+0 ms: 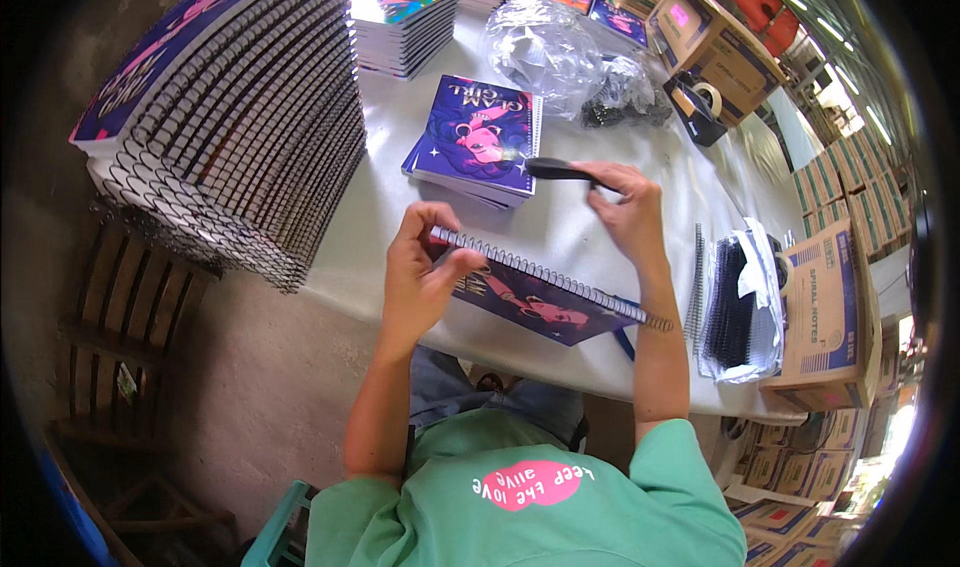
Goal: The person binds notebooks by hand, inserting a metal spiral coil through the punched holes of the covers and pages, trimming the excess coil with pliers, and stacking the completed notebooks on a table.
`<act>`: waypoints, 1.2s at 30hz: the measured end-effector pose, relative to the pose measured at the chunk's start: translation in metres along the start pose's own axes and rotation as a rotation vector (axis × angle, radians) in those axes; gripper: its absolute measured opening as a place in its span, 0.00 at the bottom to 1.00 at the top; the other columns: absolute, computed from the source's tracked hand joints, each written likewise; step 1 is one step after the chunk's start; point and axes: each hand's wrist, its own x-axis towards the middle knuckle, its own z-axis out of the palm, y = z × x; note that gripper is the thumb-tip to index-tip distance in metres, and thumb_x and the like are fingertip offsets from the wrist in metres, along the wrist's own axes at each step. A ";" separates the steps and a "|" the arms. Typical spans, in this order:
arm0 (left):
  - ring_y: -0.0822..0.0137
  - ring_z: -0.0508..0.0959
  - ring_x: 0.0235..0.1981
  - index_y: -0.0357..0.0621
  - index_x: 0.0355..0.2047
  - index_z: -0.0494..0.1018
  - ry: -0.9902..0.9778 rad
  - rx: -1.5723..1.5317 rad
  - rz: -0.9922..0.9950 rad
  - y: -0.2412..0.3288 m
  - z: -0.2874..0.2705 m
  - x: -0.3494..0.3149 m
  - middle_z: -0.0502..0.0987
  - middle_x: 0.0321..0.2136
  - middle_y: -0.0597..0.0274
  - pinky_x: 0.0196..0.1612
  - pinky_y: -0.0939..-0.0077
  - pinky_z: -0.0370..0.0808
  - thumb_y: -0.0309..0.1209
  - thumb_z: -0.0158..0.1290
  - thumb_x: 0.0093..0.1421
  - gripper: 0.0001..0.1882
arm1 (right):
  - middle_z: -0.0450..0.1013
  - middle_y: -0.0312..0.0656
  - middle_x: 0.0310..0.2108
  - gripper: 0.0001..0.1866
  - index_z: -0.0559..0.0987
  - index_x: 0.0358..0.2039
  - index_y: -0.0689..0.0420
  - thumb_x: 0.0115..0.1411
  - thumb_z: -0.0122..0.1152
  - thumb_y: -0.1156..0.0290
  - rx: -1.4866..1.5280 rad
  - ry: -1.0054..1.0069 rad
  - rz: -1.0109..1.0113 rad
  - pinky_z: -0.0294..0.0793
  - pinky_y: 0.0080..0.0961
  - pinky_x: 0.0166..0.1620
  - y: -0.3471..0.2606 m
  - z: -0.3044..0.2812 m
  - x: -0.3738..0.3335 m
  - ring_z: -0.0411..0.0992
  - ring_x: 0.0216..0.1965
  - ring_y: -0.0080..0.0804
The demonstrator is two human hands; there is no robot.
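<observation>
1. We see a white-covered table (375, 182) reaching from near to far
2. On our left rises a tall stack of spiral notebooks (235, 117), coils toward us
3. On our near right we find a cardboard box (815, 312), with a bundle of black coils (735, 302) just left of it
4. Beyond our hands, mid-table, lies a low pile of purple notebooks (480, 142)
5. Nearest us, between our forearms, the held notebook (540, 302) stands tilted, coiled edge upward
6. Our left hand (422, 267) pinches its left end between thumb and fingers
7. Our right hand (632, 205), right of the pile, grips a black tool (560, 170) pointing left
</observation>
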 end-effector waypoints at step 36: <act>0.72 0.64 0.24 0.40 0.41 0.78 0.291 0.859 0.862 0.011 0.039 -0.035 0.67 0.22 0.69 0.26 0.80 0.62 0.14 0.57 0.43 0.22 | 0.65 0.42 0.44 0.25 0.63 0.58 0.56 0.64 0.49 0.58 1.570 -0.593 0.684 0.70 0.23 0.37 -0.113 -0.023 -0.116 0.67 0.36 0.21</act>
